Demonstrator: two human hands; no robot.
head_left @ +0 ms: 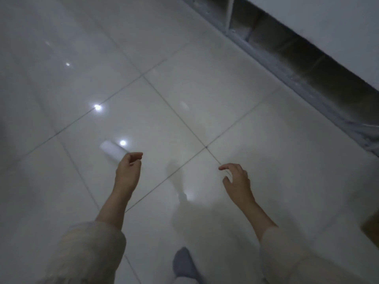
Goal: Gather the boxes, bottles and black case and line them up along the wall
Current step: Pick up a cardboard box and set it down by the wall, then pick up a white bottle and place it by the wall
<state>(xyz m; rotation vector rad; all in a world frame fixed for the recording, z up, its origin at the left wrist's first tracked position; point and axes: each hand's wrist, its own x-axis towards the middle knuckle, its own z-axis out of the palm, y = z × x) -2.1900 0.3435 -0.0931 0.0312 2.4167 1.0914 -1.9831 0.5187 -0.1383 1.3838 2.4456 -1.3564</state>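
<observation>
Both of my hands hang over a glossy white tiled floor (184,89) and hold nothing. My left hand (129,169) has its fingers loosely curled. My right hand (238,177) has its fingers relaxed and slightly spread. A brown corner, perhaps a cardboard box (372,228), shows at the right edge. No bottle or black case is in view. The white wall (328,27) runs diagonally across the upper right.
A grey, dusty base strip (297,64) runs along the foot of the wall. My foot in a grey sock (183,263) stands on the tiles at the bottom centre. Ceiling lights reflect as bright spots on the floor.
</observation>
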